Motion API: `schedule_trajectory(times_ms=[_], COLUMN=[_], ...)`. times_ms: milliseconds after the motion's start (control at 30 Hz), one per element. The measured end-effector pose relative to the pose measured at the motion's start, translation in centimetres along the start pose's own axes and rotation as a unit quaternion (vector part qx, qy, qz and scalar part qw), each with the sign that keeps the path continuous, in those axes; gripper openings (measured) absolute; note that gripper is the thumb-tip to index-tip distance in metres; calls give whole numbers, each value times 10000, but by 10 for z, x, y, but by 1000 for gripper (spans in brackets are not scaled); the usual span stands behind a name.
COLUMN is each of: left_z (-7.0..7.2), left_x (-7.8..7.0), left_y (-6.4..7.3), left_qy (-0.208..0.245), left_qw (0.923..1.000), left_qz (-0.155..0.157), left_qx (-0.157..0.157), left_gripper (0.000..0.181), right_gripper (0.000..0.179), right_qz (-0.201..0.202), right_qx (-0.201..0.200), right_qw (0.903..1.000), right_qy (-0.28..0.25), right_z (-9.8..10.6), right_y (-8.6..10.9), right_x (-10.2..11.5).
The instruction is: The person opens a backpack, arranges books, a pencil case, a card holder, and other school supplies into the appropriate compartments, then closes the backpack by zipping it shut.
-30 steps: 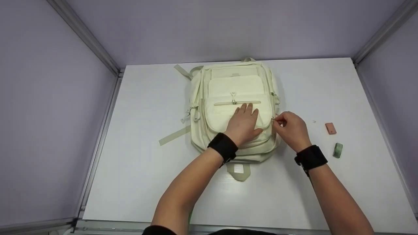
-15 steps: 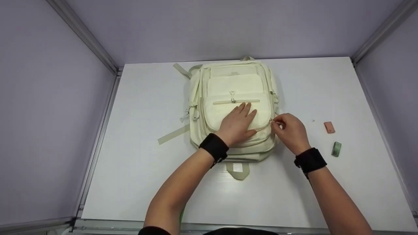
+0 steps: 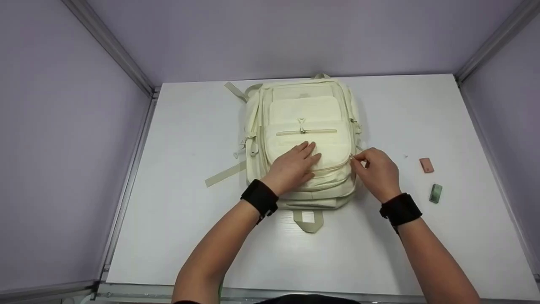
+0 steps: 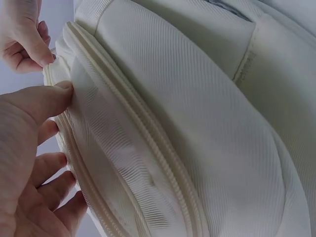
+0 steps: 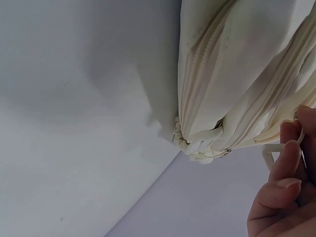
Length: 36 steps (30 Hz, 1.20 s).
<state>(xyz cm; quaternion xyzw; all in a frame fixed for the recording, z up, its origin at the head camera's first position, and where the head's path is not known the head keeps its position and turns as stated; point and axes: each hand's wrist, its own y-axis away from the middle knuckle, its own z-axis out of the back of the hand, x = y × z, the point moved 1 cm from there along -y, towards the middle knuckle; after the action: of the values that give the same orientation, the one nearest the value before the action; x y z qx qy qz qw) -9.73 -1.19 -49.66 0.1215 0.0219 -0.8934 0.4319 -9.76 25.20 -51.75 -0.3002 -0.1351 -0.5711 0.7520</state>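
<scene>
A cream backpack (image 3: pixel 303 109) lies front side up on the white table, its top handle loop toward the near edge. My left hand (image 3: pixel 291 166) rests on the front pocket, fingers spread and fairly straight. In the left wrist view its thumb (image 4: pixel 54 101) lies along the pocket's zipped edge, above a second long zipper (image 4: pixel 143 123). At the pocket's right side my right hand (image 3: pixel 377 171) pinches a zipper pull (image 5: pixel 269 154) between thumb and fingers. The pull's pale loop sticks out from the fingers in the right wrist view.
To the right on the table (image 3: pixel 168 236) lie a pink block (image 3: pixel 426 165), a green block (image 3: pixel 436 193) and a tiny pale scrap (image 3: pixel 406 156). A loose strap (image 3: pixel 225 174) extends left of the backpack. Panels stand behind and at both sides.
My left hand has slid left and slightly toward me across the pocket. The right hand has shifted slightly toward me along the pocket's side, still pinching the zipper pull.
</scene>
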Motion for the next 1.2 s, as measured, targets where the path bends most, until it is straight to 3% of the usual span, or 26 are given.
schedule_trajectory(times_ms=[500,833,1033,1200], left_z=[-3,-4,-4,-6], left_x=[-6,-9,-8,-2], left_y=[-5,-3,-1,4], left_qy=[-450,-547,-430,33], left_qw=[9989,9984,9988,9992], left_qz=[97,150,112,7], left_qx=[68,-41,-220,-407], left_gripper=[58,56,54,47], right_gripper=[4,5,4,7], right_qz=[311,164,141,21], right_qx=[-80,98,265,217], right_qw=[9990,9995,9994,9997], right_qy=[320,251,157,63], right_z=[-1,-8,-11,-11], right_y=[18,26,27,29], right_x=[22,41,45,42])
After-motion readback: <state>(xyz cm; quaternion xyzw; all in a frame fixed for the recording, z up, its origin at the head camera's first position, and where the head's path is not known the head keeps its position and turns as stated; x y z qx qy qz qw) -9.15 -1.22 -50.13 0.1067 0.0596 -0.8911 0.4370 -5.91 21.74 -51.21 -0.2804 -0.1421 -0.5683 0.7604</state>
